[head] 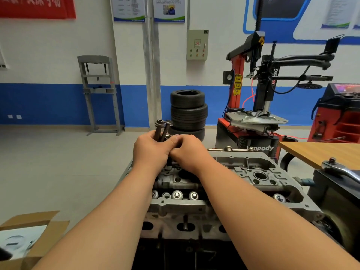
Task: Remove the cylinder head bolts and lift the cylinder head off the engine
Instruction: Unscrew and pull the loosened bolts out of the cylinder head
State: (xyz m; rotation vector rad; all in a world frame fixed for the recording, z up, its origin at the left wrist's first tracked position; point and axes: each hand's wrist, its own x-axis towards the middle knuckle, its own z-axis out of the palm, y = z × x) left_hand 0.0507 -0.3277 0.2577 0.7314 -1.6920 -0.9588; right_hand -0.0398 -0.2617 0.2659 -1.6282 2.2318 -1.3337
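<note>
The grey cylinder head (229, 193) sits on the engine block in front of me, valve buckets showing along its near side. My left hand (151, 151) grips a bundle of long dark cylinder head bolts (162, 129), heads up, above the far left end of the head. My right hand (187, 151) is pressed against the left one, its fingers curled around what looks like another bolt head between the two thumbs. The shanks below the hands are mostly hidden.
A ratchet wrench (339, 169) lies on a dark box at the right, beside a wooden table (321, 152). An open cardboard box (31, 236) stands at the lower left. Stacked tyres (188, 112), a tyre changer (255, 106) and a shop press (99, 94) stand behind.
</note>
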